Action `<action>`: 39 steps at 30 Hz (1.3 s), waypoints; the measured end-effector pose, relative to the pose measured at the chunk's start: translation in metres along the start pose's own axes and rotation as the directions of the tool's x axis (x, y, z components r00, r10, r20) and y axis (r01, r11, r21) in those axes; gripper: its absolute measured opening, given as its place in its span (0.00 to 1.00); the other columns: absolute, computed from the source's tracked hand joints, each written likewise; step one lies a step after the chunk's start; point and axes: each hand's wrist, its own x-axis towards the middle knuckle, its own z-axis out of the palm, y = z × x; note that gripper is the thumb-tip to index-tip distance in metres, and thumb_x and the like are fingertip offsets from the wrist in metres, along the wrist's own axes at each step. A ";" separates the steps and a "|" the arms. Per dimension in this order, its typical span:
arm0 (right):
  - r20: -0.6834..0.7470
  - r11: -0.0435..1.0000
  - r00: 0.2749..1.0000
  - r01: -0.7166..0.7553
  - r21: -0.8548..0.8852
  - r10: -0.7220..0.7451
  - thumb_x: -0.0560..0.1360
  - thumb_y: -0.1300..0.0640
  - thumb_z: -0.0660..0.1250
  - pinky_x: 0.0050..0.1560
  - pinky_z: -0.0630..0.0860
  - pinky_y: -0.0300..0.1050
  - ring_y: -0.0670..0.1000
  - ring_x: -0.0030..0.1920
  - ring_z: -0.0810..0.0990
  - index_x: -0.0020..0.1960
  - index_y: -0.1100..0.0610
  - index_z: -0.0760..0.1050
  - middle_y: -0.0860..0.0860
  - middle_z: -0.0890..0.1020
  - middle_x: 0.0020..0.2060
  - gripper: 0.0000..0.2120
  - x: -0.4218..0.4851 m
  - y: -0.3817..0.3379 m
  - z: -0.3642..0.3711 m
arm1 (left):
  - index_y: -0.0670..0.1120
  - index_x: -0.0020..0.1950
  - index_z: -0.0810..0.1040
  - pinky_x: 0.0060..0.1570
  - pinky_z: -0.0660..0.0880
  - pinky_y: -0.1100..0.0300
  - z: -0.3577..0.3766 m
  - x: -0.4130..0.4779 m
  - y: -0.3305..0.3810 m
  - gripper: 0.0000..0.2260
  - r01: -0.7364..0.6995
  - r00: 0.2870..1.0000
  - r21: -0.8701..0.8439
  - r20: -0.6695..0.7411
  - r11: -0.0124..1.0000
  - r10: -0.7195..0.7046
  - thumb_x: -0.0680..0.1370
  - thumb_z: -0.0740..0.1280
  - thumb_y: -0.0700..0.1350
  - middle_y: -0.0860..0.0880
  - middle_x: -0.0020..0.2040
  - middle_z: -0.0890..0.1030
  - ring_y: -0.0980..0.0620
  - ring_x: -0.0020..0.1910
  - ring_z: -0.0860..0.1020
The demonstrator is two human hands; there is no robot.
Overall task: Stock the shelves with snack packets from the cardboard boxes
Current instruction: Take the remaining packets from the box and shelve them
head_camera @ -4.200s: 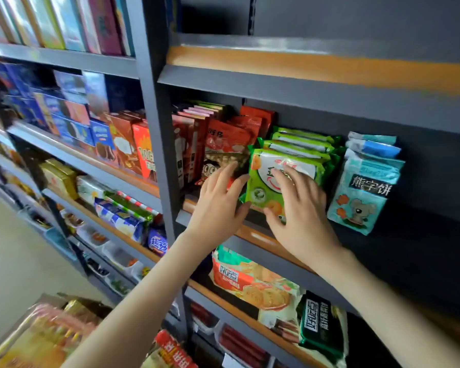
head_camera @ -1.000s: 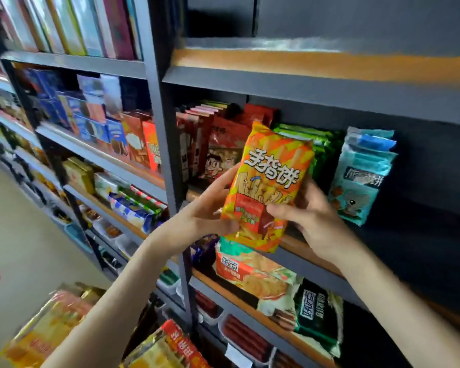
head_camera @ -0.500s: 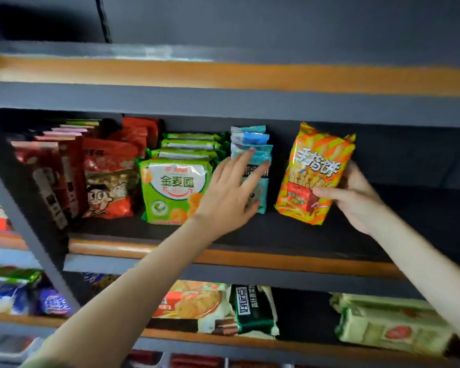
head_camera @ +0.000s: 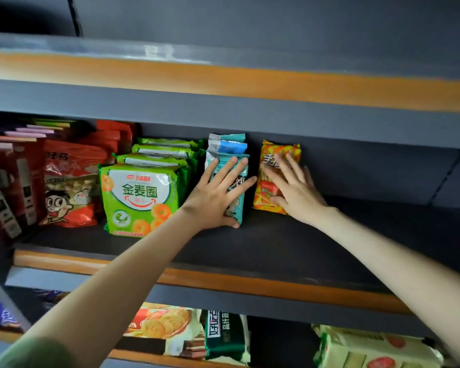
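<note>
Orange packet now stands shelved; right grip flat against it.

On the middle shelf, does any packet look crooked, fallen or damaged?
Nothing looks torn, spilled or fallen. Only the orange packet stands out a little: it sits alone, deeper on the shelf than the fronts of the green packets and teal packets, under the flat right hand.
</note>
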 end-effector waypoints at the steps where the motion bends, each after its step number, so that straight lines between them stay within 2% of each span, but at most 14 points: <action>1: 0.070 0.999 0.997 0.033 -0.001 -0.033 0.78 0.46 0.64 0.73 0.46 0.68 0.54 0.75 0.30 0.78 0.44 0.43 0.48 0.33 0.75 0.38 0.004 0.003 -0.001 | 0.50 0.77 0.54 0.72 0.49 0.41 0.001 0.000 0.000 0.53 -0.002 1.000 -0.008 -0.010 1.000 0.002 0.60 0.70 0.73 0.41 0.76 0.51 0.41 0.76 0.58; 5: 0.206 0.994 0.972 0.111 0.009 -0.110 0.75 0.42 0.66 0.74 0.46 0.63 0.54 0.74 0.27 0.78 0.44 0.51 0.46 0.36 0.77 0.37 0.016 0.008 0.001 | 0.50 0.77 0.58 0.72 0.51 0.39 0.002 0.000 -0.001 0.52 -0.003 0.999 -0.028 -0.035 1.000 0.002 0.60 0.72 0.71 0.41 0.76 0.52 0.39 0.75 0.59; 9: 0.218 0.962 0.975 0.107 -0.252 -0.051 0.76 0.41 0.64 0.71 0.37 0.69 0.52 0.71 0.24 0.77 0.41 0.38 0.43 0.30 0.73 0.41 0.022 0.007 0.006 | 0.50 0.76 0.59 0.71 0.53 0.40 -0.001 0.000 0.000 0.52 0.009 1.000 -0.031 -0.018 0.999 -0.009 0.59 0.72 0.71 0.41 0.76 0.52 0.40 0.75 0.60; 12: 0.214 0.953 0.977 0.069 -0.295 -0.005 0.77 0.42 0.62 0.69 0.33 0.68 0.52 0.69 0.22 0.75 0.43 0.31 0.42 0.27 0.70 0.43 0.023 0.002 0.009 | 0.50 0.77 0.56 0.72 0.53 0.40 -0.004 -0.002 0.000 0.53 0.035 0.999 -0.012 0.006 0.999 -0.035 0.60 0.71 0.72 0.41 0.77 0.51 0.41 0.76 0.58; 16: 0.159 0.944 0.987 0.016 -0.329 0.039 0.77 0.43 0.64 0.67 0.29 0.67 0.53 0.72 0.25 0.74 0.47 0.28 0.45 0.29 0.73 0.47 0.017 -0.011 0.005 | 0.49 0.78 0.52 0.72 0.54 0.41 -0.008 -0.008 0.004 0.53 0.087 0.996 -0.041 0.016 0.995 -0.086 0.62 0.72 0.69 0.41 0.77 0.54 0.40 0.76 0.58; 19: 0.108 0.974 0.990 -0.070 -0.214 0.095 0.77 0.49 0.65 0.69 0.31 0.64 0.54 0.76 0.32 0.78 0.50 0.36 0.50 0.37 0.77 0.43 0.003 -0.027 -0.009 | 0.47 0.77 0.57 0.72 0.56 0.40 -0.017 -0.014 0.009 0.50 0.166 0.986 -0.126 0.016 0.978 -0.165 0.63 0.76 0.61 0.38 0.76 0.59 0.38 0.75 0.60; 21: 0.005 0.985 0.987 -0.157 -0.071 0.158 0.78 0.52 0.64 0.74 0.41 0.61 0.55 0.77 0.45 0.79 0.53 0.45 0.52 0.48 0.78 0.37 -0.011 -0.047 -0.028 | 0.46 0.75 0.63 0.70 0.58 0.39 -0.029 -0.019 0.012 0.43 0.242 0.970 -0.235 0.027 0.942 -0.242 0.65 0.76 0.57 0.37 0.76 0.60 0.36 0.74 0.61; 23: -0.116 0.979 0.976 -0.173 0.104 0.185 0.78 0.54 0.62 0.72 0.56 0.55 0.56 0.73 0.59 0.77 0.56 0.56 0.54 0.61 0.75 0.30 -0.031 -0.075 -0.046 | 0.45 0.73 0.67 0.69 0.62 0.40 -0.044 -0.027 0.016 0.35 0.336 0.939 -0.393 0.072 0.856 -0.336 0.70 0.73 0.53 0.37 0.74 0.63 0.36 0.72 0.64; 26: -0.278 0.952 0.958 0.018 0.305 0.071 0.78 0.58 0.64 0.64 0.68 0.47 0.54 0.65 0.69 0.72 0.58 0.66 0.54 0.72 0.65 0.23 -0.066 -0.124 -0.059 | 0.40 0.69 0.71 0.63 0.70 0.44 -0.073 -0.050 0.024 0.26 0.422 0.882 -0.598 0.098 0.681 -0.461 0.75 0.62 0.53 0.38 0.68 0.71 0.37 0.65 0.71; 29: -0.337 0.890 0.939 0.212 0.405 -0.071 0.76 0.58 0.62 0.63 0.67 0.41 0.52 0.62 0.71 0.67 0.61 0.70 0.55 0.75 0.60 0.20 -0.090 -0.169 -0.054 | 0.40 0.65 0.73 0.58 0.73 0.50 -0.104 -0.089 0.036 0.22 0.480 0.832 -0.664 0.139 0.574 -0.536 0.75 0.59 0.51 0.41 0.63 0.75 0.41 0.61 0.74; 32: -0.318 0.767 0.928 0.347 0.539 -0.197 0.76 0.56 0.60 0.64 0.64 0.35 0.49 0.62 0.71 0.67 0.61 0.71 0.54 0.76 0.60 0.20 -0.107 -0.207 -0.041 | 0.42 0.65 0.73 0.59 0.70 0.55 -0.133 -0.142 0.055 0.21 0.602 0.755 -0.598 0.209 0.529 -0.622 0.76 0.58 0.50 0.45 0.63 0.75 0.46 0.60 0.73; 34: -0.293 0.668 0.911 0.411 0.620 -0.289 0.76 0.55 0.59 0.62 0.66 0.36 0.49 0.62 0.71 0.67 0.59 0.70 0.51 0.75 0.60 0.20 -0.121 -0.230 -0.029 | 0.43 0.66 0.72 0.60 0.69 0.57 -0.152 -0.181 0.074 0.19 0.696 0.676 -0.522 0.244 0.493 -0.696 0.77 0.59 0.48 0.46 0.63 0.75 0.48 0.61 0.72; 36: -0.254 0.566 0.872 0.468 0.678 -0.418 0.76 0.54 0.58 0.61 0.67 0.39 0.49 0.62 0.71 0.67 0.58 0.70 0.51 0.75 0.60 0.21 -0.140 -0.253 -0.014 | 0.43 0.66 0.72 0.59 0.70 0.56 -0.174 -0.218 0.101 0.17 0.810 0.552 -0.403 0.282 0.425 -0.785 0.78 0.62 0.46 0.46 0.63 0.75 0.48 0.61 0.73; 39: -0.220 0.413 0.752 0.552 0.724 -0.621 0.75 0.58 0.62 0.63 0.66 0.43 0.51 0.62 0.70 0.67 0.61 0.71 0.55 0.77 0.59 0.20 -0.185 -0.286 0.011 | 0.41 0.64 0.74 0.53 0.69 0.59 -0.212 -0.276 0.160 0.16 0.951 0.280 -0.222 0.326 0.214 -0.903 0.77 0.64 0.43 0.43 0.60 0.77 0.45 0.55 0.76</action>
